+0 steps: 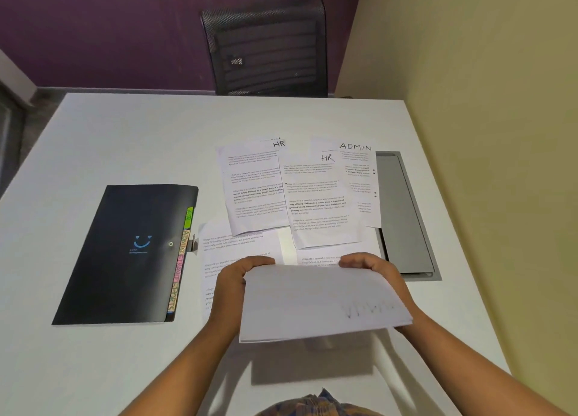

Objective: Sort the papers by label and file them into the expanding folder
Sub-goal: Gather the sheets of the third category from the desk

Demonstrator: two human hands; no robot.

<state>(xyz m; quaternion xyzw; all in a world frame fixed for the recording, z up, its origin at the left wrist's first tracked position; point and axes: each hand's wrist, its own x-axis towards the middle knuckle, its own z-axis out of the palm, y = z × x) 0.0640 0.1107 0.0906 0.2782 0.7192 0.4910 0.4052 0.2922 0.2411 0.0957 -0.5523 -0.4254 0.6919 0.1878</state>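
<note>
As the forearms extend, left hand [239, 279] and right hand [373, 268] grip the paper stack [322, 303], seemingly face-down.

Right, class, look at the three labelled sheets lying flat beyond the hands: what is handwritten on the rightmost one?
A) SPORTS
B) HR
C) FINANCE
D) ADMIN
D: the rightmost sheet, overlapping the grey desk hatch, has ADMIN handwritten at its top, while the middle sheet and the left sheet both read HR.
</note>
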